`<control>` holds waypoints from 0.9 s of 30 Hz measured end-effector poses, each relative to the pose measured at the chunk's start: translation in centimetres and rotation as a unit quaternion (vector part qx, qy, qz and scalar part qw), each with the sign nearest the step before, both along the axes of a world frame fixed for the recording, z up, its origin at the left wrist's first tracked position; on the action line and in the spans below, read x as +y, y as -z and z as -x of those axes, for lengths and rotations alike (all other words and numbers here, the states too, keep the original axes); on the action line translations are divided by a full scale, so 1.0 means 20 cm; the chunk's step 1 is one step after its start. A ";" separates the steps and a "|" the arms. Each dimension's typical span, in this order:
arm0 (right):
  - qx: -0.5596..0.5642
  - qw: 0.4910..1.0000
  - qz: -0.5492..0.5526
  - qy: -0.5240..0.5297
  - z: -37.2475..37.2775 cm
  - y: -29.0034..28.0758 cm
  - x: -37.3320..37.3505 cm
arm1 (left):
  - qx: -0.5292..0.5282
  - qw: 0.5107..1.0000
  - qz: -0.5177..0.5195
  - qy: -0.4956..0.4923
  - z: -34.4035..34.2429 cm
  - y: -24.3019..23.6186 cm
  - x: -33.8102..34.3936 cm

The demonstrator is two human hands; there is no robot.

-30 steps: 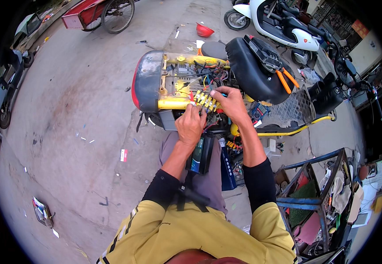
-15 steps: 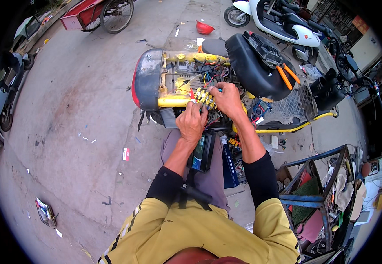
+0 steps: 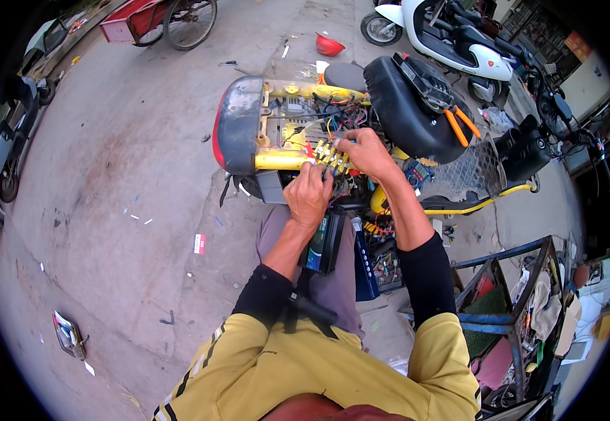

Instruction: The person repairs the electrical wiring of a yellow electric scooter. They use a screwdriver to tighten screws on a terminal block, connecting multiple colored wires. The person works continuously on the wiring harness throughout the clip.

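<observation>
A scooter [image 3: 280, 160] with a yellow frame lies open before me, its wiring bared. Over its near frame tube sits a bundle of yellow-and-black connectors [image 3: 332, 158]. My left hand [image 3: 307, 193] is closed in a pinch at the near side of this bundle; what its fingertips hold is hidden. At the bundle's far right, my right hand [image 3: 368, 154] is also closed, thumb against fingers, with a bit of blue showing at the tips. Loose coloured wires [image 3: 333, 116] spread just beyond. A black box [image 3: 324, 242] rests by my lap, below my hands.
The black seat [image 3: 410, 105] is tipped to the right, with orange-handled pliers [image 3: 459, 126] on it. A multimeter [image 3: 417, 172] lies beside my right forearm. At lower right stands a cluttered metal rack [image 3: 491, 319]. A white scooter [image 3: 445, 45] and red cart [image 3: 136, 21] are farther off.
The view has shifted slightly. My right elbow has moved a little outward to the right; both hands stay pinched at the connectors.
</observation>
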State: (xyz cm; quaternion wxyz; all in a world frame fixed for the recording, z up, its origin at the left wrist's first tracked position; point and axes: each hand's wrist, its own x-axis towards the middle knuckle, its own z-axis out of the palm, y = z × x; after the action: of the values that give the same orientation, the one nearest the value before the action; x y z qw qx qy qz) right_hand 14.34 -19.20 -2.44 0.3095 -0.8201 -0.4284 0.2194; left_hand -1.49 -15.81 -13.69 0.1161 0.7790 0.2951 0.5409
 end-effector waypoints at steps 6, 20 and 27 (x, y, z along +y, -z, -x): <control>0.059 0.997 -0.047 -0.009 0.03 -0.04 0.01 | 0.005 1.000 0.003 0.001 0.02 0.00 0.01; 0.101 0.960 -0.231 0.121 0.10 0.21 -0.07 | -0.014 1.000 -0.016 0.006 -0.01 0.03 0.01; 0.066 0.969 -0.204 0.120 0.09 0.20 -0.06 | -0.023 1.000 -0.011 0.012 -0.01 0.03 0.00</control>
State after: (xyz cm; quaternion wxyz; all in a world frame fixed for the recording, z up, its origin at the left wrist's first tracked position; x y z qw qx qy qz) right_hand 12.44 -20.37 -6.42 0.5216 -0.7689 -0.3413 0.1423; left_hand -1.29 -15.73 -14.21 0.1208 0.7709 0.2770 0.5608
